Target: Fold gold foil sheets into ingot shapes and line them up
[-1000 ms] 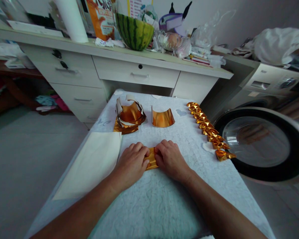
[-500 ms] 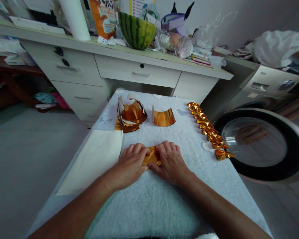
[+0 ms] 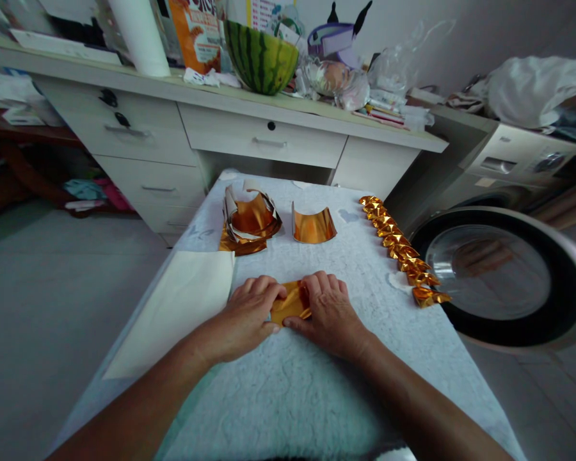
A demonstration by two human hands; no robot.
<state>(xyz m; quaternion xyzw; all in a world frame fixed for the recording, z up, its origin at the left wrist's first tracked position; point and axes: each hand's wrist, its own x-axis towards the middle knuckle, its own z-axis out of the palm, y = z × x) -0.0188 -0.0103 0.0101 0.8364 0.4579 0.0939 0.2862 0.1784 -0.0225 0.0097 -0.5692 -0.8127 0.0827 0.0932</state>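
A small folded piece of gold foil paper (image 3: 288, 306) lies on the cloth-covered table between my hands. My left hand (image 3: 244, 323) grips its left edge, thumb at the near side and fingers curled at the far side. On its right part my right hand (image 3: 330, 314) is closed in the same way, with the thumb stretched along the near edge. Beyond them stands one curved gold foil sheet (image 3: 315, 229), and left of it a curled stack of foil sheets (image 3: 253, 221). Folded gold foil pieces (image 3: 397, 248) form a row along the table's right side.
A pale sheet of paper (image 3: 177, 307) lies at the table's left edge. Behind the table is a desk with drawers (image 3: 269, 141), holding a cut watermelon (image 3: 259, 61) and plastic bags. An open washing machine door (image 3: 499, 275) stands close on the right.
My left hand has shifted slightly left, and a little more of the gold foil paper shows between the hands. My right hand has hardly moved.
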